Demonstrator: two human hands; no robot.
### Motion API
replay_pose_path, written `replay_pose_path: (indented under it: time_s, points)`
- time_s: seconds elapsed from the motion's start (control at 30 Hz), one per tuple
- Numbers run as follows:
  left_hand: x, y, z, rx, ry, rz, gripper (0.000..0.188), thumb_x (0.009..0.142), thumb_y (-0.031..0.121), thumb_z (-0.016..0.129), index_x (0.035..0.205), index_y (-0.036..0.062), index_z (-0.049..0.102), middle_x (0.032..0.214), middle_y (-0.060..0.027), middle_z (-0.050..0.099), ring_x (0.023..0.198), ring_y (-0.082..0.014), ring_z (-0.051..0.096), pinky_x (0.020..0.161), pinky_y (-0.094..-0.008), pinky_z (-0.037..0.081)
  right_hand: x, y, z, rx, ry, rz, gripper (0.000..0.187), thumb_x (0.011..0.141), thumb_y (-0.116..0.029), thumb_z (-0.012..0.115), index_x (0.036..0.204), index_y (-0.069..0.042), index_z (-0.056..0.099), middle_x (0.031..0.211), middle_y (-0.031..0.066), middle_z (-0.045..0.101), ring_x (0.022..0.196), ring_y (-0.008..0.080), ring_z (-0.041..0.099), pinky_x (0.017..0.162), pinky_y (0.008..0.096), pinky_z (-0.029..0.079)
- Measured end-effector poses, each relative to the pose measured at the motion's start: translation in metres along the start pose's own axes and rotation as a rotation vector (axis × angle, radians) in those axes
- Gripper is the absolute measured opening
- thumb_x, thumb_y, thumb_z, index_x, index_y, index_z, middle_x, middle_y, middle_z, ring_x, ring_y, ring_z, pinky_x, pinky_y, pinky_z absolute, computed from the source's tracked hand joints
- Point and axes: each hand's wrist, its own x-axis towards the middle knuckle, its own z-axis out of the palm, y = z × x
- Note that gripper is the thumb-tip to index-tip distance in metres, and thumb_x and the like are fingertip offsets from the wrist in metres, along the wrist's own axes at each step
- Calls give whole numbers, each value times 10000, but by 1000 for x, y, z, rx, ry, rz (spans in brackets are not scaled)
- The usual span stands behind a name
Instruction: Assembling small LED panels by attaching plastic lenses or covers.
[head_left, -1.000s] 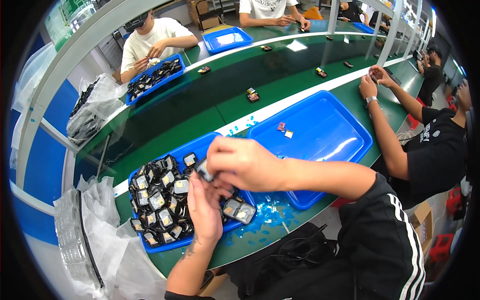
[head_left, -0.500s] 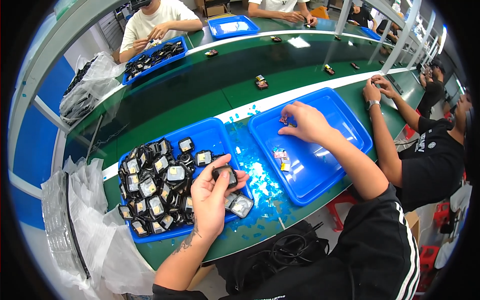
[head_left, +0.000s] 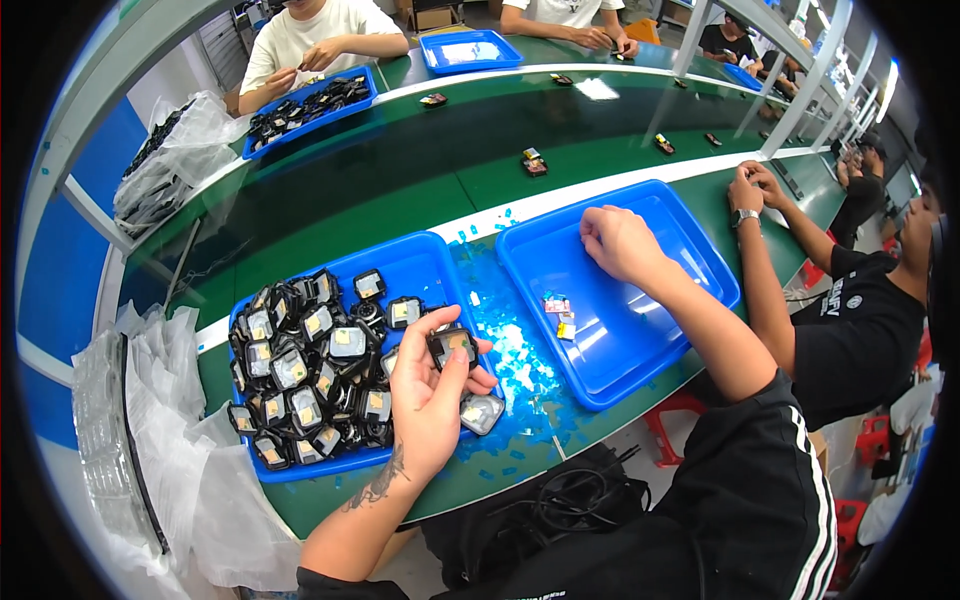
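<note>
My left hand (head_left: 424, 405) is wrapped round a black square watch-like casing (head_left: 456, 346), the thumb pressed on its face. It is at the right edge of a blue tray (head_left: 425, 262) heaped with similar black casings (head_left: 290, 368), many with clear or silvery square faces. One more silvery-faced casing (head_left: 482, 412) lies at that tray's near right corner. Over a second blue tray (head_left: 640, 360), my right hand (head_left: 622, 245) has its fingers curled together; whatever they hold is hidden. Small pink-and-white and yellow parts (head_left: 560, 312) lie in that second tray.
Blue film scraps (head_left: 520, 370) litter the table between the trays. Beyond runs a dark green conveyor belt (head_left: 400, 165) carrying several small parts (head_left: 535, 162). Co-workers sit across and at the right, one person's hands (head_left: 752, 188) close to my tray. Clear plastic sheeting (head_left: 215, 490) hangs at the left.
My right fingers have closed and drawn slightly right and up; the small reddish part that was under them no longer shows. My left hand still holds the casing, its face turned more upward.
</note>
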Motion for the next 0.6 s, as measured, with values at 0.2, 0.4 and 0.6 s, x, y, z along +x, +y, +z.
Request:
replay_pose_path:
  time_s: [0.2, 0.4, 0.6]
  points:
    - [-1, -4, 2, 38, -38, 9, 366, 976, 45, 492, 1333, 17, 416, 1038, -125, 619, 756, -104, 623, 680, -232, 517, -8, -3, -23, 121, 69, 93, 270, 808, -269, 730, 939, -41, 667, 954, 161, 655, 886, 326, 658, 771, 417, 528]
    - [-4, -4, 3, 61, -62, 23, 369, 977, 53, 494, 1336, 25, 416, 1050, -127, 617, 761, -99, 621, 683, -227, 505, -11, 2, -7, 64, 21, -3, 282, 802, -273, 736, 919, -21, 687, 881, 155, 663, 844, 330, 661, 757, 412, 531]
    - [-6, -3, 5, 56, -76, 13, 375, 976, 52, 496, 1341, 28, 411, 1051, -125, 615, 756, -101, 619, 684, -230, 506, -18, -1, -29, 158, 108, 90, 197, 849, -192, 704, 936, -16, 691, 880, 124, 702, 744, 230, 678, 666, 320, 548]
